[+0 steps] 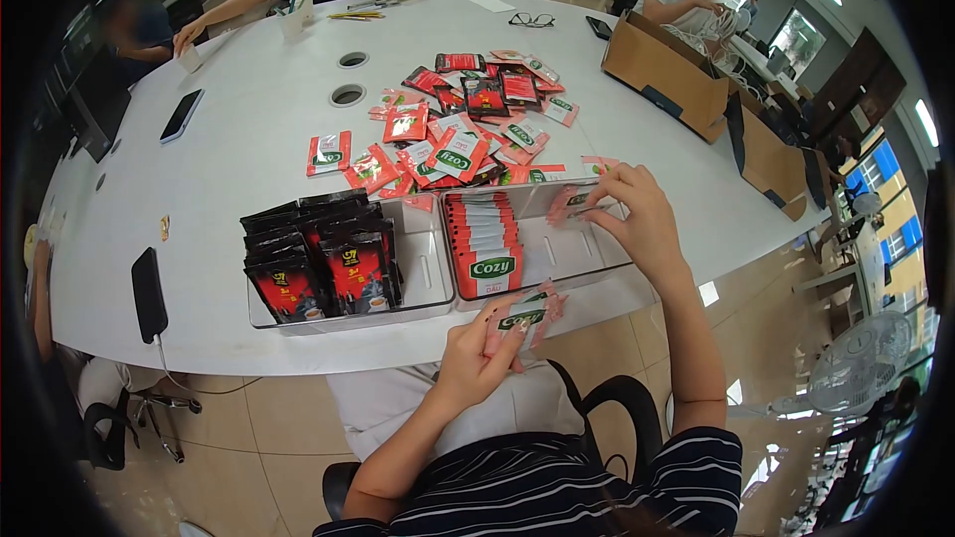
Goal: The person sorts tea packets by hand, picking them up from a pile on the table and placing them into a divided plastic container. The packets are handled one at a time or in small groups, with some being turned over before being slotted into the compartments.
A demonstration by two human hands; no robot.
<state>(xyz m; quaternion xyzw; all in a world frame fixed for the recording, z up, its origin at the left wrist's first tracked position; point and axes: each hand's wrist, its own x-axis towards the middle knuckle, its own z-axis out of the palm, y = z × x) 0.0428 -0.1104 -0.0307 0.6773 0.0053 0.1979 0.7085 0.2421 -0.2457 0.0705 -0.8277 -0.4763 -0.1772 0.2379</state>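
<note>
Our left hand point(484, 350) has its fingers closed round a bundle of sachets point(527, 313), held at the near edge of the desk point(249, 139), just in front of the clear tray point(587, 254). Our right hand point(637, 224) pinches one sachet point(574, 203) between thumb and fingertips over the tray's empty half.

We judge the bundle the weak point. If the grip slackens, the sachets could fan out and slip over the edge to the floor point(269, 428) (they look glossy). The single sachet might also topple the upright row point(484, 239) beside it.

Black packets point(320, 264) fill the neighbouring tray point(423, 273). A loose pile point(463, 134) crowds the desk behind, and a phone point(149, 293) lies at the left. Nothing stands in the right hand's way.
</note>
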